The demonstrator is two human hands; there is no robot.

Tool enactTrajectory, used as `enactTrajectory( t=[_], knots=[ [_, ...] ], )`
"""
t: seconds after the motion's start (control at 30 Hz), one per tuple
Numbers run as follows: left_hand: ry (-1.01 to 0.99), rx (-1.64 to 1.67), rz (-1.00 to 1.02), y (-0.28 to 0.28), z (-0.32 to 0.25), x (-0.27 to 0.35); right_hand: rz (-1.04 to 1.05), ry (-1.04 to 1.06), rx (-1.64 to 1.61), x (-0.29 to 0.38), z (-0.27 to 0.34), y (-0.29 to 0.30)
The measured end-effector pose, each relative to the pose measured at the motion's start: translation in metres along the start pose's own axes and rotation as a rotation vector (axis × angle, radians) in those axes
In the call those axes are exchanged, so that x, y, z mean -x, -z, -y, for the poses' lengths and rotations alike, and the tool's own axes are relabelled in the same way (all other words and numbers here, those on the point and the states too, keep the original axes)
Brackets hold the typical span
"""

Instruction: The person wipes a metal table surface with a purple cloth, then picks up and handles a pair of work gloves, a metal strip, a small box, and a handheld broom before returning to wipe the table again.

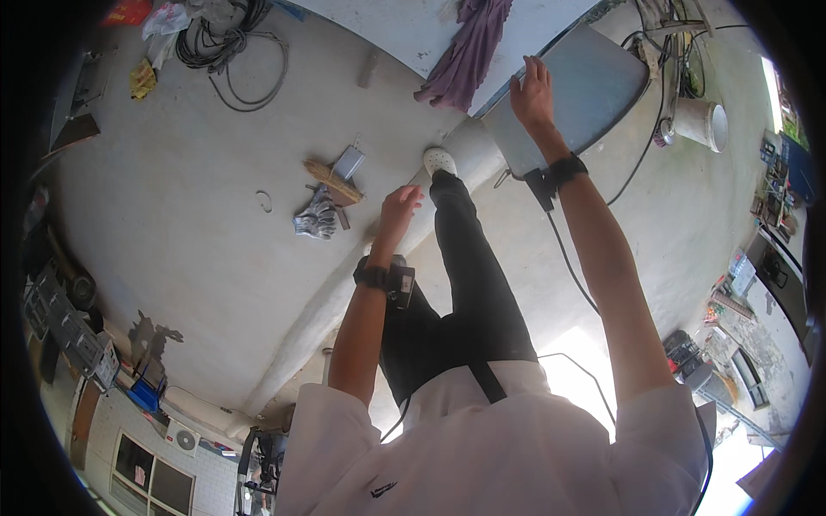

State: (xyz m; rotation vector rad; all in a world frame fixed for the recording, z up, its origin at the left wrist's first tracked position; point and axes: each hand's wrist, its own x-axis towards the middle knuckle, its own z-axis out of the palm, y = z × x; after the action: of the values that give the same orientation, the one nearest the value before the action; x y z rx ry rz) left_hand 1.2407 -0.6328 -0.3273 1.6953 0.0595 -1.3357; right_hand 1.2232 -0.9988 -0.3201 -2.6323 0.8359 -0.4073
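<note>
My left hand [399, 211] hangs in the air over the concrete floor, fingers loosely bent and apart, with nothing in it. My right hand [533, 89] is raised over or near the edge of a grey-blue panel [581, 84], its fingers spread and empty; whether it touches the panel I cannot tell. A purple cloth [466, 58] hangs over the white surface just left of that hand. On the floor left of my left hand lie grey work gloves [315, 218], a straw hand brush [332, 181] and a silver flat object [349, 162]. Each wrist wears a black strapped device.
Coiled black cable [213, 48] and plastic bags [166, 22] lie at the upper left. A white bucket [700, 122] lies tipped on its side at the right, near hanging cables. My foot in a white clog [440, 161] stands by a raised concrete ridge [303, 322].
</note>
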Motion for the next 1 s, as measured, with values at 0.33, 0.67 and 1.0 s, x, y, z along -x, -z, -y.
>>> enactTrajectory(
  t=[0.33, 0.67, 1.0],
  knots=[
    [-0.4, 0.287, -0.289, -0.103, -0.075, -0.226, -0.191, 0.156, 0.254, -0.166, -0.044, -0.159],
    [-0.652, 0.097, -0.261, -0.105, -0.063, -0.237, -0.089, 0.438, -0.046, -0.202, -0.059, -0.162],
    [-1.121, -0.284, -0.747, -0.108, -0.071, -0.235, 0.064, 0.497, -0.017, -0.196, -0.031, -0.138]
  ],
)
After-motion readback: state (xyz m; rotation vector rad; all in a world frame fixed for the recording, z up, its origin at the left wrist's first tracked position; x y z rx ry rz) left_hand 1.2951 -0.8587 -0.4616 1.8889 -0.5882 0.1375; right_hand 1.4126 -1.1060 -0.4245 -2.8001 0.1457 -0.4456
